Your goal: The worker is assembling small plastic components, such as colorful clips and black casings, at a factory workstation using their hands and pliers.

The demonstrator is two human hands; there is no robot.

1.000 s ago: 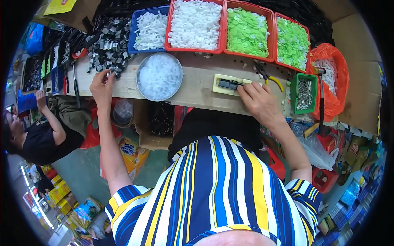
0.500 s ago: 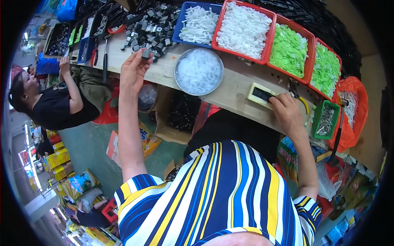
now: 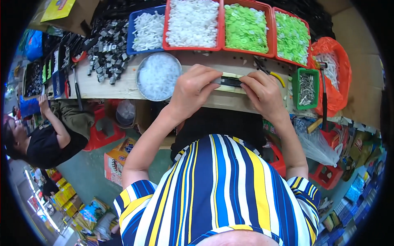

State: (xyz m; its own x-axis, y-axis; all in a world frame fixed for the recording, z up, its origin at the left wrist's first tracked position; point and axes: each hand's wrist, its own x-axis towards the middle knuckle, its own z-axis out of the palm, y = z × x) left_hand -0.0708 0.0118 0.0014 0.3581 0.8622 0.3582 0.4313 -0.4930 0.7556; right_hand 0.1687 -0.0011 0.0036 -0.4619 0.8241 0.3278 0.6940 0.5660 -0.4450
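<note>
Both hands meet over a cream-coloured block (image 3: 231,89) on the workbench, which has a dark recess with a black piece (image 3: 230,82) in it. My left hand (image 3: 192,89) is closed at the block's left end, thumb and fingers pinching a small grey-black block (image 3: 216,81), mostly covered by the fingertips. At the right end, my right hand (image 3: 264,92) pinches the end of the black piece. Left of my left hand stands a round metal bowl (image 3: 140,84) of small translucent white pieces.
Along the back are a blue tray (image 3: 130,45) of white pins and red trays (image 3: 222,41) of white and green pieces. Grey-black blocks (image 3: 108,53) lie loose at left. Pliers (image 3: 277,78), a green basket (image 3: 298,104) and a hammer (image 3: 324,90) are at right. Another person (image 3: 49,137) sits left.
My left hand has come from the pile of grey-black blocks to the cream block, bringing one small block. My right hand stays at the cream block's right end. The view has shifted right.
</note>
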